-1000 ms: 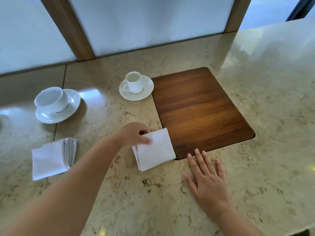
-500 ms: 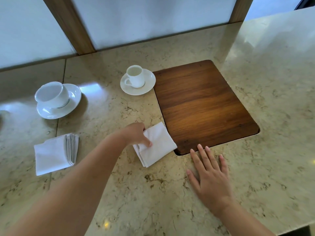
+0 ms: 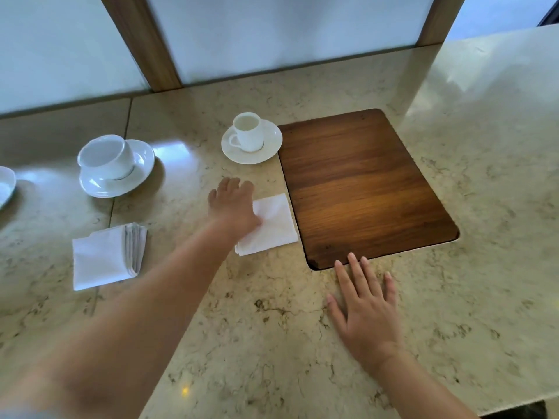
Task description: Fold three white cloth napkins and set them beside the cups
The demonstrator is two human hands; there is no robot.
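A folded white napkin (image 3: pixel 276 225) lies on the marble counter in front of a small white cup (image 3: pixel 248 133) on its saucer (image 3: pixel 271 145). My left hand (image 3: pixel 233 204) lies over the napkin's left edge, fingers spread toward the cup and thumb on the cloth. A second folded napkin (image 3: pixel 99 259) sits to the left, in front of a wider white cup (image 3: pixel 106 155) on a saucer (image 3: pixel 142 173). My right hand (image 3: pixel 366 306) rests flat on the counter with its fingers apart and holds nothing.
A dark wooden board (image 3: pixel 363 182) is set into the counter right of the napkin, touching the small saucer's side. Part of another white dish (image 3: pixel 4 184) shows at the far left edge. Frosted panels with wooden posts (image 3: pixel 142 43) close off the back.
My left hand has slid the napkin away from me toward the small cup and uncurled from a pinch to spread fingers. My right hand has stayed flat on the counter.
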